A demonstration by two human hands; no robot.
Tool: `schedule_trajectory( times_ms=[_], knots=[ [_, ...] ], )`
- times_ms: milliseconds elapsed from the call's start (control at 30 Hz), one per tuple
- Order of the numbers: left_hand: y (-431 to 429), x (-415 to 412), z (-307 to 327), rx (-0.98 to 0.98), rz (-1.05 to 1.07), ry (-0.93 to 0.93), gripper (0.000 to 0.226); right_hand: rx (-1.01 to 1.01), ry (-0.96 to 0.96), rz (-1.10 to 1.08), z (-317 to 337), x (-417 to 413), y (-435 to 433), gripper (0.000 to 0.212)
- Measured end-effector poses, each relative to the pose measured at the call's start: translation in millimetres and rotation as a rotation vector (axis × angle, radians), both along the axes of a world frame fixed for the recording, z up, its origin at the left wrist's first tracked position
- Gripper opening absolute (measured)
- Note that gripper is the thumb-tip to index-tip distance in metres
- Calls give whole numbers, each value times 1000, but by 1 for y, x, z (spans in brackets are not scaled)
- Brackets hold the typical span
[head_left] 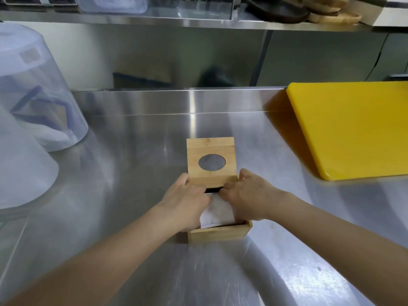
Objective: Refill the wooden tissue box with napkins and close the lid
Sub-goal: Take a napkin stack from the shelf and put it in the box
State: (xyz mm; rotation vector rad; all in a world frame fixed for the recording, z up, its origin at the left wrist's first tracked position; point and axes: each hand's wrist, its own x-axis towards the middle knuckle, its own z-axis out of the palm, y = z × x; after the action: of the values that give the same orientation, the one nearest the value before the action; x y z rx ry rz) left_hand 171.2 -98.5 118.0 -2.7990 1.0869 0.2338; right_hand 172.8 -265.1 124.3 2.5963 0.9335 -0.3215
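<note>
A small wooden tissue box (220,234) stands on the steel counter in the middle of the view. Its hinged lid (210,146), with an oval hole, stands raised at the far side. A stack of white napkins (218,214) sits inside the box. My left hand (186,204) and my right hand (249,195) both rest on top of the napkins, fingers curled down over the stack's far edge, close below the lid. The far part of the box's inside is dark and mostly hidden by my fingers.
A thick yellow cutting board (351,127) lies at the right. Two large translucent plastic containers (37,93) stand upside down at the left. A steel shelf (198,21) with wooden trays runs above the back wall.
</note>
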Motion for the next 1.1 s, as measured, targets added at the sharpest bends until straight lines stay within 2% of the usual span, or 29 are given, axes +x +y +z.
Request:
schedule_trajectory(
  times_ms=[267, 400, 467, 533, 600, 700, 767, 833, 933, 1100],
  knots=[
    [0, -2, -11, 4, 58, 24, 16, 31, -31, -23, -6, -7, 2, 25],
    [4, 0, -6, -59, 44, 136, 15, 130, 88, -124, -3, -8, -3, 23],
    [10, 1, -1, -284, 87, 336, 14, 291, 218, -232, 6, -4, -12, 27],
    [17, -1, 2, -639, 238, 521, 13, 573, 276, -337, 15, -1, -23, 23],
    [23, -1, 1, -1024, 360, 494, 13, 920, 236, -492, 18, 1, -32, 10],
    [29, 5, -6, -1398, 654, 363, 20, 1307, 181, -807, 5, 10, -37, 18],
    [29, 11, -12, -1478, 815, 429, 26, 1485, 346, -1004, -4, 14, -36, 29],
    [26, 14, -19, -1507, 918, 561, 33, 1518, 487, -1093, -13, 15, -36, 38],
    [21, 14, -22, -1604, 1052, 748, 29, 1554, 626, -1121, -21, 17, -33, 30],
    [21, 15, -24, -1653, 1010, 946, 32, 1643, 746, -1115, -22, 22, -35, 28]
  ],
)
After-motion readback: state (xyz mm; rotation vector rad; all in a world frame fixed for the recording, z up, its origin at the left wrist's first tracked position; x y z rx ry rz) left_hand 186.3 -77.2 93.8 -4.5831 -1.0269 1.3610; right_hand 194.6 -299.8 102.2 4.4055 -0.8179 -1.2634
